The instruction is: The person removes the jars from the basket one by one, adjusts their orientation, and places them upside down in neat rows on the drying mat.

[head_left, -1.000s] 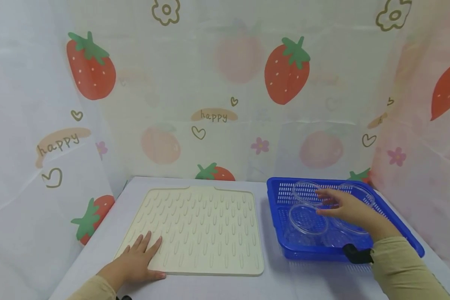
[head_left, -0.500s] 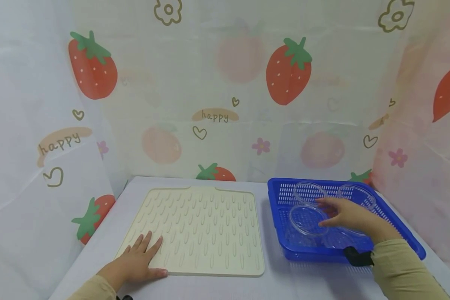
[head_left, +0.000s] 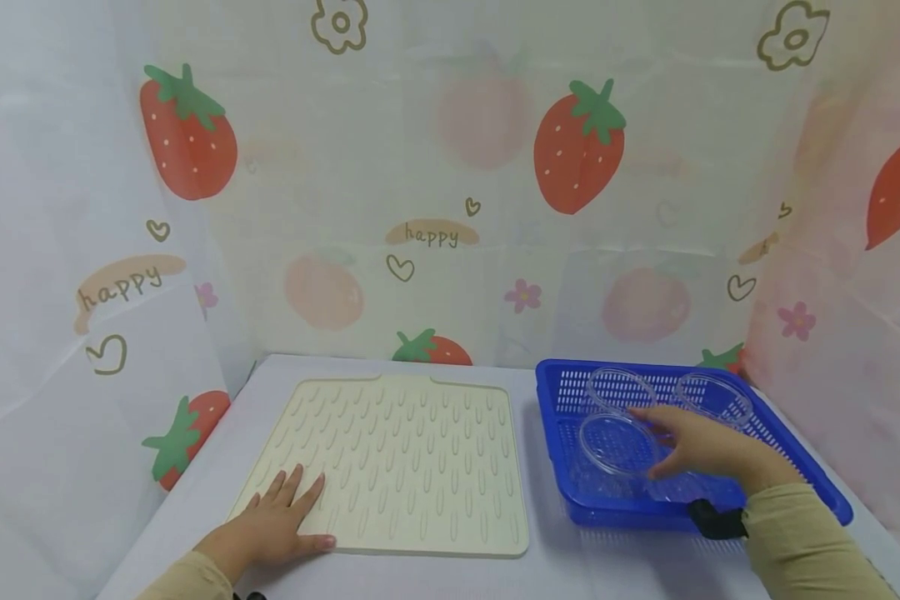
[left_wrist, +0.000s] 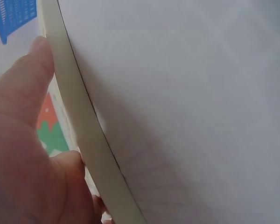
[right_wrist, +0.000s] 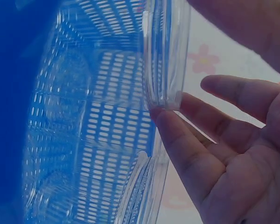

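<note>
In the head view my left hand (head_left: 273, 521) rests with spread fingers on the near left corner of a cream ridged board (head_left: 412, 467). The left wrist view shows the thumb (left_wrist: 30, 70) along the board's edge (left_wrist: 84, 121). My right hand (head_left: 708, 446) reaches over a blue plastic basket (head_left: 637, 510) holding several clear round plastic containers. Its thumb and fingers lie apart at the right rim of the front left container (head_left: 618, 446). In the right wrist view fingertips (right_wrist: 165, 119) meet a clear container's rim (right_wrist: 165, 60). The hand partly hides another container behind it.
Two more clear containers (head_left: 621, 390) (head_left: 712, 398) stand at the back of the basket. The white tabletop (head_left: 420, 579) carries board and basket side by side. A strawberry-printed cloth (head_left: 480, 183) hangs behind and along both sides.
My right hand has shifted from over the middle of the basket down and nearer, its fingers now at the front left container's rim. The left hand stays on the board.
</note>
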### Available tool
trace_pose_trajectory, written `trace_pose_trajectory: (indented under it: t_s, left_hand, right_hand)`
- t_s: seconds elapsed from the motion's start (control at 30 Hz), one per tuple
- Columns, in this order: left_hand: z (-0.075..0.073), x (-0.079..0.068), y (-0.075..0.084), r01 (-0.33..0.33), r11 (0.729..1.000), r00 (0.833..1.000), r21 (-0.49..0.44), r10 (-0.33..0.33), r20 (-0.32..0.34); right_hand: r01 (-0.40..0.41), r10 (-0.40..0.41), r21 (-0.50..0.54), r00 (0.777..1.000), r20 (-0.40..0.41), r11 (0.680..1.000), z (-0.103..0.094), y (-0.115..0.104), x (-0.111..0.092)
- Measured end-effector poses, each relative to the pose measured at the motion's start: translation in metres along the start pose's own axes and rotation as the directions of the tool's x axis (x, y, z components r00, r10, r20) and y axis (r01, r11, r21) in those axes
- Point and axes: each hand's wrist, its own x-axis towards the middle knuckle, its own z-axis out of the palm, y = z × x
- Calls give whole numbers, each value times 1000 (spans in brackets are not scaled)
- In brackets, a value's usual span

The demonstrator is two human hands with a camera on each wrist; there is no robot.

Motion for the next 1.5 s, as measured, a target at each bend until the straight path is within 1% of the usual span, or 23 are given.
trace_pose_trajectory:
  t_s: [0.07, 0.2, 0.33, 0.37, 0.43, 0.53, 0.7, 0.73, 0.87, 0.97, 1.17, 1.23, 1.3, 1.4, 1.5]
  left_hand:
    - [0, 0, 0, -4, 1000, 1000, 0, 4, -4]
    - [1, 1, -1, -1, 1000, 1000, -6, 1, 5]
    - [3, 3, -3, 10, 1000, 1000, -11, -10, 17]
    - [2, 3, -2, 8, 1000, 1000, -18, -8, 13]
    - [2, 4, -3, 22, 1000, 999, -4, -22, 31]
    - [1, 3, -2, 21, 1000, 999, -10, -21, 27]
    - [1, 1, -2, 5, 1000, 1000, -12, -5, -9]
    - [1, 1, -2, 4, 1000, 1000, -9, -4, -13]
    - [2, 1, -2, 3, 1000, 1000, -3, -3, -20]
    - [3, 1, -4, 4, 1000, 1000, -7, -4, -18]
    - [3, 2, -4, 3, 1000, 1000, -9, -3, -22]
    - [3, 1, -5, 1, 1000, 1000, -13, -1, -24]
    - [3, 1, -5, -3, 1000, 1000, -13, 3, -26]
    - [3, 1, -5, -4, 1000, 1000, -16, 3, -25]
    - [3, 1, -4, -1, 1000, 1000, -19, 0, -27]
  right_hand:
    - [-12, 12, 11, 1000, 6, 1000, 1, 0, 1]
    - [-34, 34, -8, 999, 9, 999, 0, 1, 3]
    - [-21, 21, -37, 1000, 3, 999, -1, 1, 7]
    - [-10, 10, -29, 1000, 5, 1000, -2, 1, 8]
    - [22, -22, -4, 1000, 14, 1000, -2, 1, 11]
    - [46, -47, 34, 998, 29, 998, -3, 3, 15]
    - [64, -66, 37, 996, 52, 997, -3, 6, 21]
    - [63, -65, 35, 996, 57, 997, -3, 6, 22]
    - [62, -71, 89, 992, 104, 994, -3, 11, 24]
    - [36, -54, 131, 989, 137, 991, -2, 13, 25]
    - [43, -55, 70, 983, 173, 997, 0, 13, 29]
    - [56, -68, 66, 979, 194, 996, 0, 13, 31]
    - [44, -59, 79, 977, 207, 996, 1, 12, 32]
    - [16, -33, 81, 978, 206, 997, 3, 10, 33]
    - [-10, 1, 48, 984, 179, 999, 4, 9, 33]
